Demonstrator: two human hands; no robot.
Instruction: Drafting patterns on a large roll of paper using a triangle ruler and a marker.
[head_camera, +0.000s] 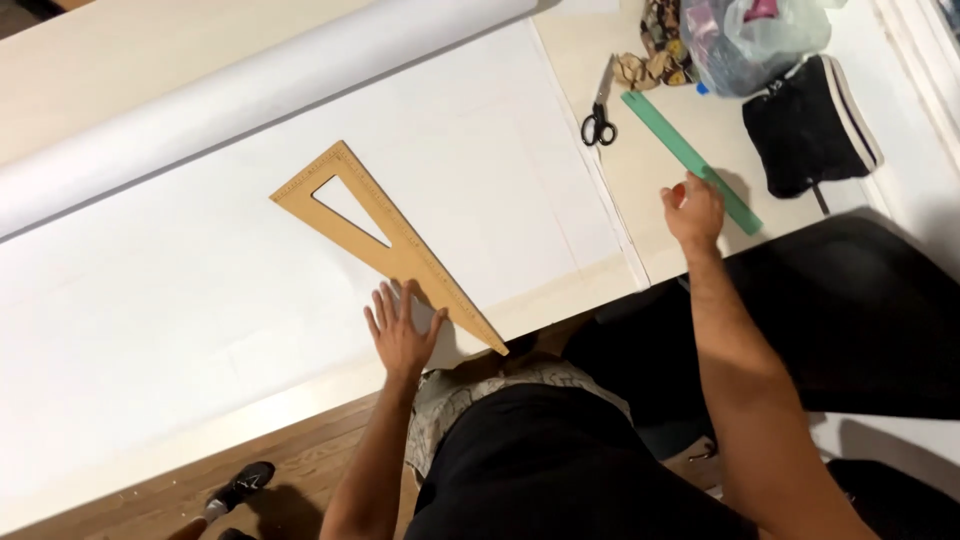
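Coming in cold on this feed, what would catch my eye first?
The big wooden triangle ruler lying slantwise on the white paper sheet, with the left hand flat against its lower edge. To the right, off the paper, the right hand rests at the green ruler, closed on something small and red. Black-handled scissors lie just above.
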